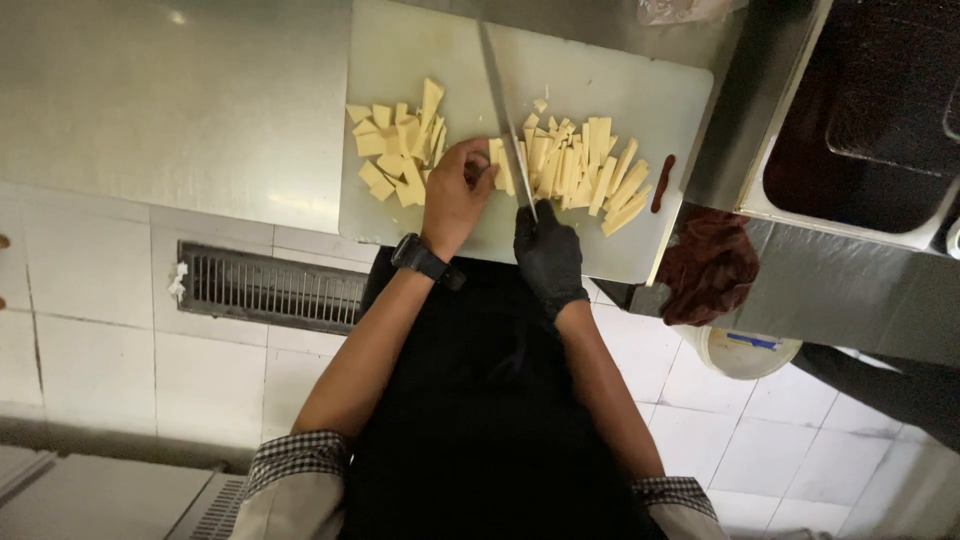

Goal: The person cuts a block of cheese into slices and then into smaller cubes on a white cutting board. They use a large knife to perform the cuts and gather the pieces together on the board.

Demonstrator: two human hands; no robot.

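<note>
On a white cutting board (640,110), the bare left hand (455,195) is pinching pale yellow strips (575,170) while the gloved right hand (545,250) is gripping a knife (503,110).

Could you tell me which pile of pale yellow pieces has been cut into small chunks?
The left pile of pale yellow chunks; the right pile is long strips.

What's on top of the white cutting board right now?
On the cutting board: a pile of small pale yellow pieces and longer strips. The left hand pins strips; the gloved right hand holds a knife. What lies under the hands is hidden.
</note>
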